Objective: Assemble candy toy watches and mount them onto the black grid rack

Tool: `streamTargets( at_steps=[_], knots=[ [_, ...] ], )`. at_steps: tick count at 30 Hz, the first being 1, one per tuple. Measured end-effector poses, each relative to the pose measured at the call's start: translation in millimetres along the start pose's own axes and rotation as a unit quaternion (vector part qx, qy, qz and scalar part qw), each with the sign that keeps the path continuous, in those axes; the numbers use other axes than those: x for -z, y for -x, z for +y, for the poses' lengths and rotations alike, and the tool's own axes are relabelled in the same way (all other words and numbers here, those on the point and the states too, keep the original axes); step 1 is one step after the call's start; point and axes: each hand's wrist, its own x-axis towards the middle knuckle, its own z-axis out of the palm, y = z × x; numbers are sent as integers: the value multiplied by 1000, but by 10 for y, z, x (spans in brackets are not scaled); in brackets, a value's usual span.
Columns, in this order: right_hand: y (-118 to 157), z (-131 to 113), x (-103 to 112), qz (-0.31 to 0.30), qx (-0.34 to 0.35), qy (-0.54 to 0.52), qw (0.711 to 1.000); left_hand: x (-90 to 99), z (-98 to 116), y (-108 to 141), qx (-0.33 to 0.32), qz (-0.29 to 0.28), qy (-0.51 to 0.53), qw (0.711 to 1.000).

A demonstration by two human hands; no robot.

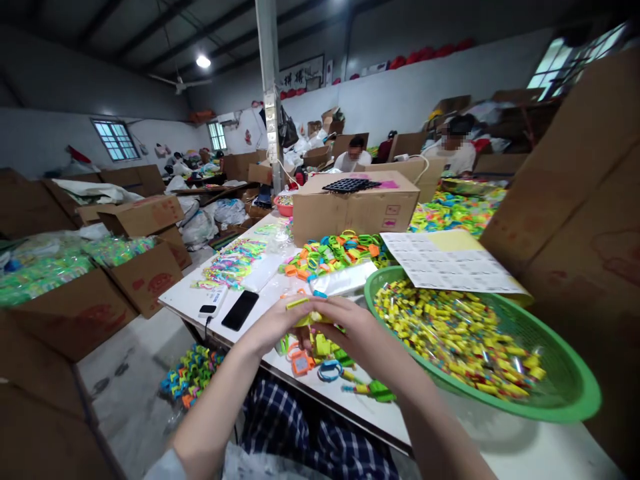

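Observation:
My left hand and my right hand meet above the front edge of the white table. Between them is a yellow plastic piece, with the fingers of both hands closed about it. The fingers hide much of its shape. Just below the hands lie an orange toy watch, a blue band-shaped piece and a green piece beside a yellow tube with coloured beads. A heap of bright plastic toy watches spreads behind the hands.
A green basket of small yellow-capped tubes stands at right, a printed sheet over its far rim. A black phone lies left of my hands. A cardboard box stands behind the heap. Co-workers sit farther back.

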Motion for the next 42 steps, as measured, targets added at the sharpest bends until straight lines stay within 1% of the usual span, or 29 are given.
streamTargets(
  at_steps=[1,5,9,11,14,16,19,22,24,27,30,33,35,38,40,42],
  knots=[
    [23,15,24,3,-9,-5,1000,16,20,-20,-8,-4,-5,1000],
    [126,108,81,49,-74,-58,994,29,23,-52,-55,29,23,998],
    [115,133,80,73,-113,-157,978,19,-2,-37,-61,28,8,998],
    [77,134,49,121,-145,-197,962,9,6,-32,-61,28,4,998],
    [28,172,-26,210,-187,-248,927,-20,35,-23,-62,45,6,997],
    [9,213,-79,227,-213,-293,904,-47,50,-13,-68,61,3,996],
    [-11,258,-138,207,-238,-361,878,-94,50,0,-89,81,-11,993],
    [-25,279,-154,190,-229,-394,869,-143,36,2,-113,107,-39,987],
    [-26,291,-138,185,-217,-395,874,-169,30,-4,-119,115,-60,984],
    [-22,298,-85,169,-207,-381,885,-183,24,-19,-123,109,-84,983],
    [-24,269,-2,145,-195,-363,900,-174,15,-33,-124,101,-112,981],
    [-34,210,102,113,-174,-344,916,-173,12,-37,-111,90,-137,980],
    [-38,170,174,81,-168,-335,924,-185,22,-35,-99,75,-132,983],
    [-36,133,264,46,-167,-332,927,-210,46,-36,-80,38,-93,992],
    [-30,124,302,36,-169,-331,928,-225,56,-40,-72,18,-78,994],
    [-20,124,316,34,-173,-321,930,-237,52,-42,-78,14,-84,993]
  ],
)
